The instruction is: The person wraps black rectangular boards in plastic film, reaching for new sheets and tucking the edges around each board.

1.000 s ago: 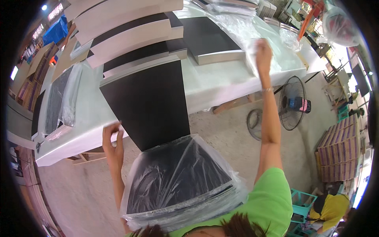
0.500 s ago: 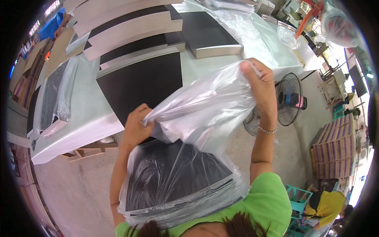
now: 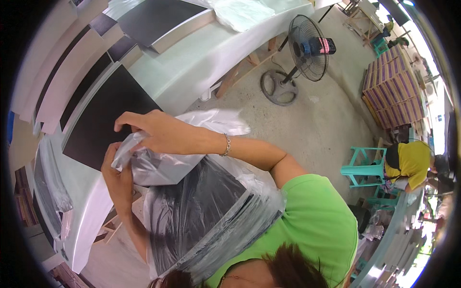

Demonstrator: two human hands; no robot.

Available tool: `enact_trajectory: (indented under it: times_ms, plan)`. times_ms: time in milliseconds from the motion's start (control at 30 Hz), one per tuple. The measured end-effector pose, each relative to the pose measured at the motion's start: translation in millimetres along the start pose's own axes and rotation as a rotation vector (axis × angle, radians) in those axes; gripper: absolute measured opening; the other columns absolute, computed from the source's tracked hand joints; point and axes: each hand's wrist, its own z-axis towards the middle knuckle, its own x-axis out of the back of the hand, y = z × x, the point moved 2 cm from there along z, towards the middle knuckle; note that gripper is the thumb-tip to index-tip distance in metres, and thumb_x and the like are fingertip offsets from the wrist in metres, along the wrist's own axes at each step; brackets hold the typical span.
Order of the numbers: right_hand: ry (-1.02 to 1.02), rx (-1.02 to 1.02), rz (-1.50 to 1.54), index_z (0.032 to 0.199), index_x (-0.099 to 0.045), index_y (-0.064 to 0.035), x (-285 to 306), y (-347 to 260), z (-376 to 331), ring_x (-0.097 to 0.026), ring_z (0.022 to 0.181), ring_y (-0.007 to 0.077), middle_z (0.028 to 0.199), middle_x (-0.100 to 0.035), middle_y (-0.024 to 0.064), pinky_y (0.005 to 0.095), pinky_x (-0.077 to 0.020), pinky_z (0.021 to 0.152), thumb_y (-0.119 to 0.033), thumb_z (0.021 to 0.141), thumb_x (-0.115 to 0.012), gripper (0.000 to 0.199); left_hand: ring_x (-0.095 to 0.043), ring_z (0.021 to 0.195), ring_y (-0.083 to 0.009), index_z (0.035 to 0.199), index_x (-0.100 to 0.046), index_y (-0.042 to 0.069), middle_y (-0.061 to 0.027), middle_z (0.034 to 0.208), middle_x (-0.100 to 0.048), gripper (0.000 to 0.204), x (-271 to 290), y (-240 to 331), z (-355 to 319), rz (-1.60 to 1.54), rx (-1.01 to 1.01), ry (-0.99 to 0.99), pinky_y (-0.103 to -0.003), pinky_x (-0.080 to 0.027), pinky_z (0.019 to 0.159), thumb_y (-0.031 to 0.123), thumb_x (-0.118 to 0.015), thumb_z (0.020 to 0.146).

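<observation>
A clear plastic bag [image 3: 161, 170] holds a thick stack of black sheets [image 3: 204, 201], which rests against my front at the table's edge. My left hand [image 3: 116, 175] is closed on the gathered mouth of the bag. Just above it, my right hand [image 3: 165, 132] pinches the same bunched plastic between thumb and fingers, its forefinger bent outward. Loose plastic spreads out behind the right wrist. Beyond both hands lies a black-topped stack of sheets [image 3: 110, 110] on the white table [image 3: 173, 72]; the hands partly cover its near corner.
More black-and-white stacks [image 3: 72, 81] fan out at the left, with another black-topped stack [image 3: 163, 21] behind. A standing fan [image 3: 307, 48] is on the floor to the right. Farther right are striped bundles [image 3: 396, 89], a teal stool [image 3: 362, 165] and a person in yellow [image 3: 408, 165].
My right hand has come down and left to join my left hand at the bag's mouth, bunching the plastic that was stretched between them. The view has turned to the right.
</observation>
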Motion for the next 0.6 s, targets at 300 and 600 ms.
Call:
enact_trajectory:
  times_ms: [300, 600]
  plan:
    - [0.435, 0.125, -0.178, 0.085, -0.059, 0.0006, 5, 38, 6, -0.055, 0.061, 0.0159, 0.070, -0.056, 0.0103, 0.0291, -0.0426, 0.057, -0.014, 0.083, -0.057, 0.015, -0.052, 0.075, -0.0118, 0.085, -0.059, -0.001, -0.0036, 0.078, -0.056, 0.019, 17, -34, -14, 0.076, 0.091, 0.105, -0.024, -0.040, 0.070, 0.015, -0.067, 0.078]
    - [0.489, 0.005, 0.036, 0.076, -0.057, 0.0002, 9, 34, 9, -0.034, 0.049, 0.0019, 0.054, -0.039, -0.0042, 0.0224, -0.0259, 0.044, -0.025, 0.091, -0.052, 0.030, -0.052, 0.078, -0.0143, 0.094, -0.058, -0.001, -0.0055, 0.084, -0.054, 0.030, 24, -9, -17, 0.061, -0.027, 0.066, -0.025, -0.040, 0.072, 0.019, -0.069, 0.076]
